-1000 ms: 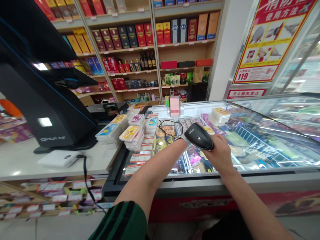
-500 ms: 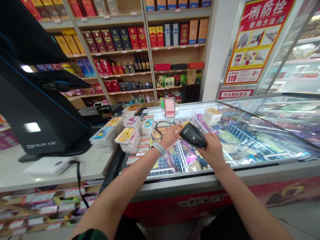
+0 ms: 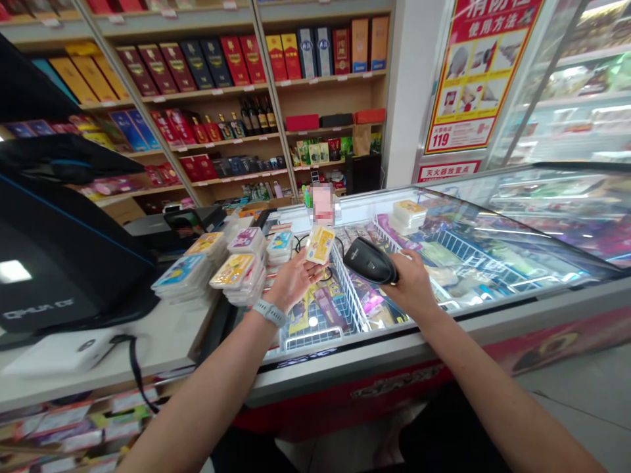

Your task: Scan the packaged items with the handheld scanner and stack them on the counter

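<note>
My left hand (image 3: 294,279), with a pale watch band at the wrist, is closed on a flat plastic pack with a yellow label (image 3: 320,244). My right hand (image 3: 413,282) wraps round the handle of a black barcode scanner (image 3: 369,261), whose head points left toward the pack, a short gap away. Both hands are above the glass top of a chest freezer (image 3: 428,314). Left of my left hand stand several stacks of similar packs: yellow-labelled (image 3: 237,272), blue-labelled (image 3: 183,276) and purple-labelled (image 3: 246,240). Another small stack of yellow-labelled packs (image 3: 409,214) sits farther right on the glass.
A black checkout terminal (image 3: 64,263) and a white box with a cable (image 3: 64,349) stand on the counter at left. Under the glass are wire baskets (image 3: 351,299) of packaged goods. Shelves of boxes and bottles (image 3: 211,98) line the back.
My left hand has moved left and turned palm-up, bringing the yellow-labelled pack into clear sight beside the scanner. The scanner stays in my right hand. The whole view has shifted slightly.
</note>
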Demonstrator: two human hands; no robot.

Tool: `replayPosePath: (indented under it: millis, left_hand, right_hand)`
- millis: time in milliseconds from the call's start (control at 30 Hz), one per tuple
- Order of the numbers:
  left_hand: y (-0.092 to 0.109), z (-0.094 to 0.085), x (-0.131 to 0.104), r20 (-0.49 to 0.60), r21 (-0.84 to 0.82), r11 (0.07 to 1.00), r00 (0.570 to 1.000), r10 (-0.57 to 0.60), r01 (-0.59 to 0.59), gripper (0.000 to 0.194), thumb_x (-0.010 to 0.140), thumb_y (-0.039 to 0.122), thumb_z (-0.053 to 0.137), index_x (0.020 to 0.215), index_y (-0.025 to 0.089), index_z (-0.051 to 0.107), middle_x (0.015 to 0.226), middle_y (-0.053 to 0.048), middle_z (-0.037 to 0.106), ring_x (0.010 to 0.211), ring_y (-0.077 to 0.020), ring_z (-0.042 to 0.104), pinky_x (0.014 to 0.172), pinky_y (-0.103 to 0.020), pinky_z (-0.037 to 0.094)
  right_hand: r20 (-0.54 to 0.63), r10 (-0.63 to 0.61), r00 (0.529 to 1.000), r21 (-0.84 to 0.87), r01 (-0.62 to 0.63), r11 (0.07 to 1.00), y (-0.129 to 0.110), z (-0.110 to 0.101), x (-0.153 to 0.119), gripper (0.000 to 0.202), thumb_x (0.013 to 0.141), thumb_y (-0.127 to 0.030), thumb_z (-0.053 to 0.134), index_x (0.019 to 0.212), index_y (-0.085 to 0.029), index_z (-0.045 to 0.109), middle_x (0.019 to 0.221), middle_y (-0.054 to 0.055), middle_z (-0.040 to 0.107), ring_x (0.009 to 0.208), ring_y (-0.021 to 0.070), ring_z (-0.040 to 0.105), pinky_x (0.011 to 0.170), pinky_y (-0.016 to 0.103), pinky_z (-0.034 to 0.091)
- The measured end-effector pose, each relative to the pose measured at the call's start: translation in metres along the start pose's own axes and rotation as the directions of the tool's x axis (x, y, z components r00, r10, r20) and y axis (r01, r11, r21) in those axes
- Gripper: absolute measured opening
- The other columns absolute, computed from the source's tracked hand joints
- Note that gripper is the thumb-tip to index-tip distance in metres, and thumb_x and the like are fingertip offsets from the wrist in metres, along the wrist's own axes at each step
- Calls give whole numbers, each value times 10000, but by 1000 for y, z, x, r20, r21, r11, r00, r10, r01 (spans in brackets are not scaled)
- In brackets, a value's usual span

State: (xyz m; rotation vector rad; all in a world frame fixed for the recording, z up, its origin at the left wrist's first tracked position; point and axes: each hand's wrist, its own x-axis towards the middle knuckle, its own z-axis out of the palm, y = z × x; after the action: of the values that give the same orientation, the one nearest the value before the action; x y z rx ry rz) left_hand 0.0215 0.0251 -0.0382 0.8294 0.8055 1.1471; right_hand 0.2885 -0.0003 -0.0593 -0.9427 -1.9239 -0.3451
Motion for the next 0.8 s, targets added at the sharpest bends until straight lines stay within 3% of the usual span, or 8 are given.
replayPosePath:
  millis: [400, 800]
  left_hand:
    - [-5, -4, -1, 90, -63, 998, 996, 1, 5, 505, 918, 437, 462, 1356, 186, 479, 1256, -140, 633, 1132, -260, 611, 848, -354, 467]
    - [-3, -2, -3, 72, -67, 998, 997, -5, 10, 503, 948, 438, 397, 1361, 162, 471, 1265, -153, 628, 1118, -265, 621, 802, -335, 468]
  right_hand:
    - [52, 25, 998, 9, -25, 1000, -4, -2, 2, 151, 779, -251, 602, 922, -210, 573, 824, 28, 664, 781, 209, 617, 967, 423, 356]
    - [69, 10, 998, 1, -10, 1000, -9, -4, 4, 139, 798, -275, 601, 911, -207, 560, 812, 32, 660, 792, 218, 620, 979, 429, 345]
